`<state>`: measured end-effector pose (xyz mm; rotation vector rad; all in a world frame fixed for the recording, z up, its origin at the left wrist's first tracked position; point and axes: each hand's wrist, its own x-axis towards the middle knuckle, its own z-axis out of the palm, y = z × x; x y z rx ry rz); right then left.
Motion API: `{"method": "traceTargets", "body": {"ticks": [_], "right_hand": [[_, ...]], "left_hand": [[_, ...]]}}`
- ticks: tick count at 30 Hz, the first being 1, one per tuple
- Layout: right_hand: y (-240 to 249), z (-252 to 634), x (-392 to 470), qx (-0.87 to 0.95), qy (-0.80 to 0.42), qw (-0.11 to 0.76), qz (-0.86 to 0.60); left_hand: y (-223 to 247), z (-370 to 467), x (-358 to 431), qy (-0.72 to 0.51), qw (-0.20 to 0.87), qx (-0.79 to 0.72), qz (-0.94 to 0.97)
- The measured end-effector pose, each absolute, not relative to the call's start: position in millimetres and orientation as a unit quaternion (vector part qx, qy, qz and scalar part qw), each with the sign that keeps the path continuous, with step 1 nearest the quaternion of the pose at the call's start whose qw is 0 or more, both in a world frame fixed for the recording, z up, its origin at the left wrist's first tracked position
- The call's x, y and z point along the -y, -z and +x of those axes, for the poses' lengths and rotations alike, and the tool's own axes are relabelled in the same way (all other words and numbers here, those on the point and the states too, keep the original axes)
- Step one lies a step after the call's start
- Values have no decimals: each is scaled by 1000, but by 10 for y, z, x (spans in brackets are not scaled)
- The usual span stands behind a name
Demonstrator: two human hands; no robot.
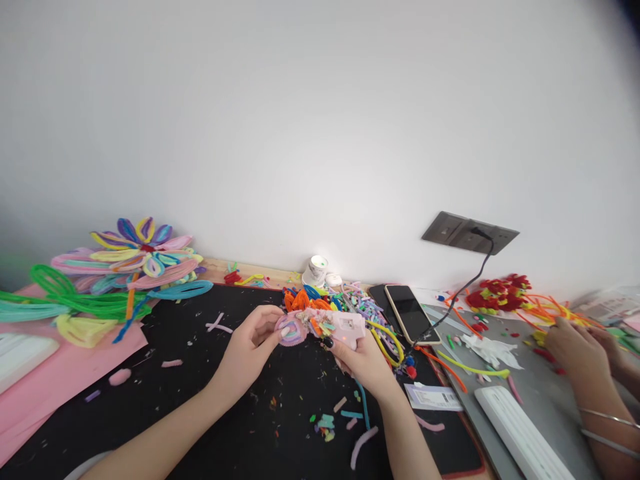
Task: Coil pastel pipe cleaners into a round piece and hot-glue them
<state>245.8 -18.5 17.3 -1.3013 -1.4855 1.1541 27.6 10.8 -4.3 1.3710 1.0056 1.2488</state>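
Note:
My left hand [253,347] pinches a pink and lilac coiled pipe-cleaner piece [291,331] between thumb and fingers. In my right hand [367,360] is a pink hot glue gun [347,325], its front end crusted with colourful bits and pointed left at the coil. Whether its tip touches the coil I cannot tell. Behind both hands lies a heap of colourful pipe cleaners and cut scraps [360,301]. A yellow pipe-cleaner loop [387,343] shows just right of my right hand.
On the left are a pipe-cleaner flower [146,248] and green pipe-cleaner loops [100,300]. Scraps litter the black mat [200,413]. A phone [413,313], a black cord [467,283] from the wall socket and a white case [523,433] lie right. Another person's hands [580,347] work at far right.

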Motion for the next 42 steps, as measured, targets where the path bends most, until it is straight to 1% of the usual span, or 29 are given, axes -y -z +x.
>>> {"method": "traceTargets", "body": {"ticks": [12,21,25,34,42], "right_hand": [[-165,2488,189,611,-431,405,-526],[-241,2528,203,608,-426,391,-544],[-296,2515,218,597,-426,399,-550],[-206,2523,207,611,-428,393,-537],[-256,2470,220,607,-433,396,-536]], "left_hand": [[-10,279,-83,-515,478,-433,565],[-1,265,-90,-520,457,-443,569],[6,261,-89,-520,448,-445,575],[47,265,-82,-508,430,-435,606],[59,262,-75,-499,420,-429,625]]}}
